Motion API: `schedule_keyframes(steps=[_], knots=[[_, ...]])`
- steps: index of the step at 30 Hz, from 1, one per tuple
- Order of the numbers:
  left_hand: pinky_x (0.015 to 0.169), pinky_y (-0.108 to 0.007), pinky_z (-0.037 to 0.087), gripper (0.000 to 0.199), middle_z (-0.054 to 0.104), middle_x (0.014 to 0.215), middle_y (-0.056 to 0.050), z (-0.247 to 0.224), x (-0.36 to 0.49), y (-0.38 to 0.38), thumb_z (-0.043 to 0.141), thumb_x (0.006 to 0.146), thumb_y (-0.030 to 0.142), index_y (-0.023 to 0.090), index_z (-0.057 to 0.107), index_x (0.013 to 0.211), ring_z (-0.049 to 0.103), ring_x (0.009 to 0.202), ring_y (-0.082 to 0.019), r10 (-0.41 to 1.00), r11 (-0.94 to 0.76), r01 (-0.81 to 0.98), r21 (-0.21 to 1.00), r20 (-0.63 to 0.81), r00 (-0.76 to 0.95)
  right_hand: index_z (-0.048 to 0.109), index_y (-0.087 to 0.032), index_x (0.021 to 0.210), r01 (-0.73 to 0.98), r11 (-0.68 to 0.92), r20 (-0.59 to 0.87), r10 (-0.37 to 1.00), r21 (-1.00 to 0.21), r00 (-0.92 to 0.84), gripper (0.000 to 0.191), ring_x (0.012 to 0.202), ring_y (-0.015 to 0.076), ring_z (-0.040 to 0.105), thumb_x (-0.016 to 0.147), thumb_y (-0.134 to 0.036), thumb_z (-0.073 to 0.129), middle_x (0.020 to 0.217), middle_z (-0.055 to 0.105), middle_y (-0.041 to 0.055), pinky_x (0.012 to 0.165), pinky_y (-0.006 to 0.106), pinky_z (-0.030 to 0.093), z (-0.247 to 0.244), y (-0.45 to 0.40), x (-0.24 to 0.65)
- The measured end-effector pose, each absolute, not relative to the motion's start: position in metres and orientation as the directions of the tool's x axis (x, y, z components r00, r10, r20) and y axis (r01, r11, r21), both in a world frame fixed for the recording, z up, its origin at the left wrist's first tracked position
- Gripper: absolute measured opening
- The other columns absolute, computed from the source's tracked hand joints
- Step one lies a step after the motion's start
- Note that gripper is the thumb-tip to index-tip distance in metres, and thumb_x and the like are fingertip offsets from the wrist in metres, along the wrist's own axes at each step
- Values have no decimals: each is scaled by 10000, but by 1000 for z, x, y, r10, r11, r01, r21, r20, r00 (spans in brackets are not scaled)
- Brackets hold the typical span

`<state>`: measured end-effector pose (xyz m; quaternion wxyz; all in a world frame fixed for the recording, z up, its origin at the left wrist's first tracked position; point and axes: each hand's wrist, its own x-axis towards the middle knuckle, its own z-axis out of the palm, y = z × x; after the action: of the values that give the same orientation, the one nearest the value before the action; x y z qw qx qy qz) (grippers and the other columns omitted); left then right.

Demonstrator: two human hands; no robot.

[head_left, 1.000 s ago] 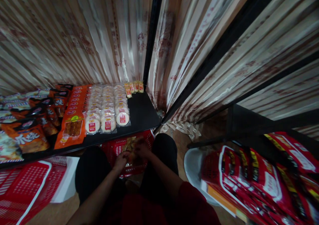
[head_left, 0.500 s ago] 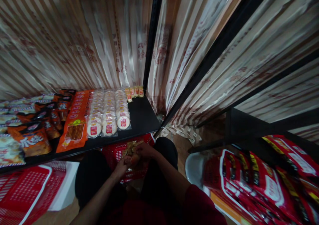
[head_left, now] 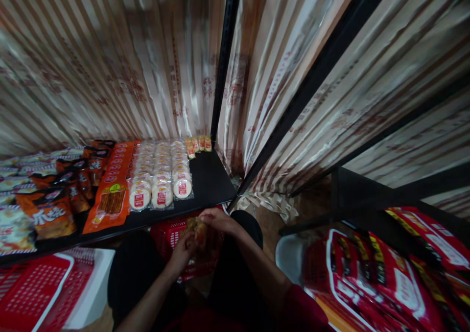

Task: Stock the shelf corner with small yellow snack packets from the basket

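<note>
Largest first: striped curtain [head_left: 147, 53] with reddish print, hung behind black metal posts [head_left: 223, 53]. Black shelf [head_left: 209, 175], running from far left to the corner post. Red basket with white rim [head_left: 312, 263], at the right, heaped with red bags [head_left: 400, 273]; another red basket [head_left: 33, 288] at lower left, below shelf level. Between the dark-clad knees, a third red basket [head_left: 165, 234], partly hidden. On the shelf, left to right: pale bags [head_left: 14, 229], orange-and-black bags [head_left: 47, 214], flat orange packs [head_left: 110, 200] and overlapping rows of round white cakes [head_left: 161, 195] in clear wrap. Left hand [head_left: 185, 246] — fingers curled in, closed on the near left side of a golden-brown packet [head_left: 200, 234]. Right hand [head_left: 216, 219] — fingers bent and closed on its upper right part. Packet held above the middle basket, contents too dark to tell. Smallest: little yellow packets [head_left: 200, 144], grouped near the shelf's back corner.
</note>
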<state>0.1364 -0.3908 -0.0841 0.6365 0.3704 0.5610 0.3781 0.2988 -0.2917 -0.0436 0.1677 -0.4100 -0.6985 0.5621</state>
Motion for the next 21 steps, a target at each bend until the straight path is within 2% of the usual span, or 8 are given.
schedule_keyframes(steps=[5,9,12,17,21], knots=[[677,-281,486,584,679,885,-83,-72,142,-384,679,553,555,148,571,958,638,778,-206,923,384,-98,918,-385,5,636,-139,983,344,-72,-246,834,-936,-494,357,778,139,593,815,-419,491,868,665,38,698,243,450,-36,-294,293],[630,-256,476,548,677,853,-72,-63,145,-378,664,577,553,144,580,933,629,735,-184,933,356,-101,929,-360,-24,585,-157,1072,245,-180,-279,840,-953,-466,412,814,138,594,789,-452,535,924,653,42,704,245,458,-35,-296,292],[613,-246,469,528,678,818,-58,-59,147,-372,649,595,539,143,576,937,619,707,-169,937,339,-121,933,-346,-42,550,-156,1098,188,-234,-296,841,-954,-453,468,784,134,599,748,-465,589,889,650,32,717,259,465,-35,-297,293],[652,-247,466,452,683,837,-55,-52,150,-361,612,638,470,141,577,947,611,733,-163,950,292,-80,953,-299,-91,561,-165,1011,47,-227,-223,862,-973,-455,481,852,158,620,667,-488,659,937,659,48,828,314,461,-38,-297,296],[661,-252,469,412,677,819,-51,-49,153,-350,591,661,440,143,576,946,605,706,-152,960,253,-36,967,-256,-116,560,-161,1011,13,-200,-187,888,-980,-420,528,897,180,626,617,-486,695,972,663,78,877,351,453,-41,-296,297]])
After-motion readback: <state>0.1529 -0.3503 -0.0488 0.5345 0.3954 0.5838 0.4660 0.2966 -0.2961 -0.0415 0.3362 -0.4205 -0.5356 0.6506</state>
